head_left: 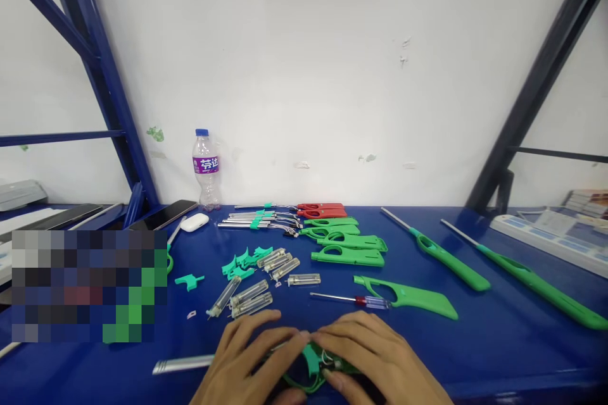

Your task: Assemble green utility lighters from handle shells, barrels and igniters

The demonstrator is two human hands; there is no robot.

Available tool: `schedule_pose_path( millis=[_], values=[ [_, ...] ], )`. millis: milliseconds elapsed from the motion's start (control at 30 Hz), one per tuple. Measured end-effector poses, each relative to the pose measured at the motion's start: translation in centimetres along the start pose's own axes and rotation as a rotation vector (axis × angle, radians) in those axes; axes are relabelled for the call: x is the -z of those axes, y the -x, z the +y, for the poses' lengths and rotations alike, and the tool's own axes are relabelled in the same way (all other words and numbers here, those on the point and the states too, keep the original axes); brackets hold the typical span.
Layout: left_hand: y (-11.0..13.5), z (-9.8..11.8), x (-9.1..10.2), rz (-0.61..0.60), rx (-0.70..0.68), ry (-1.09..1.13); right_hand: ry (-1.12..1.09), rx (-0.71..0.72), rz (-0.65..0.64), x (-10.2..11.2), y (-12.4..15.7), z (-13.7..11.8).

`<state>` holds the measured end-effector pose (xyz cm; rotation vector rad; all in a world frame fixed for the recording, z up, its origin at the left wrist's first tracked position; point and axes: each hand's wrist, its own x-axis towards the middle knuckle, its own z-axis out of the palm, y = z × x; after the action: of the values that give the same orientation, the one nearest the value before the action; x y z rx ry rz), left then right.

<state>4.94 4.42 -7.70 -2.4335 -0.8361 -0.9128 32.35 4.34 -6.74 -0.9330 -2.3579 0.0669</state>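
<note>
At the near table edge, both hands are on a partly assembled green gas lighter (pixel 304 381) with its inside exposed. My left hand (pixel 254 361) grips it around the trigger end, from which a silver metal tube (pixel 184 364) points left. My right hand (pixel 375 357) closes on the body beside white wires and a dark part. Between the hands shows a teal trigger (pixel 311 359). Just beyond lie several clear fuel tanks (pixel 251 297), loose teal triggers (pixel 244 261), a screwdriver (pixel 373 302) and a green handle shell (pixel 422 299). My fingers hide much of the lighter.
Metal tubes with wires (pixel 251 221), red shells (pixel 323 210) and green shells (pixel 349 256) lie at the back. Two long green lighters (pixel 451 259) (pixel 536 285) rest at right, near a power strip (pixel 546 240). A bottle (pixel 207 171), white case (pixel 194 222) and phone (pixel 166 214) are back left.
</note>
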Motion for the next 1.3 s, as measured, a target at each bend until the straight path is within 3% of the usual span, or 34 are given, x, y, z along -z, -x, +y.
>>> schedule_pose_path(
  millis=[233, 400, 500, 900, 1033, 1200, 1300],
  values=[
    [0.3, -1.8, 1.9, 0.015, 0.18, -0.046, -0.099, -0.081, 0.082, -0.5, 0.5, 0.3],
    [0.2, -1.2, 1.4, -0.057, 0.158, 0.038, -0.084, -0.129, -0.026, 0.2, 0.0, -0.1],
    [-0.1, -0.8, 0.9, -0.039, 0.149, 0.017, -0.076, -0.145, -0.068, 0.5, -0.2, -0.2],
    [-0.3, -0.2, -0.4, -0.105, 0.169, 0.224, -0.088, -0.146, -0.115, 0.7, -0.3, -0.2],
    [-0.3, -0.3, -0.6, -0.089, 0.144, 0.195, -0.145, -0.159, -0.113, 0.8, -0.4, -0.3],
    [0.2, -0.6, -0.6, -0.144, 0.051, 0.114, -0.187, -0.188, -0.09, 0.8, -0.6, -0.5],
    [0.3, -0.6, -0.6, -0.174, 0.067, 0.15, -0.194, -0.169, -0.066, 0.9, -0.6, -0.4]
  ],
)
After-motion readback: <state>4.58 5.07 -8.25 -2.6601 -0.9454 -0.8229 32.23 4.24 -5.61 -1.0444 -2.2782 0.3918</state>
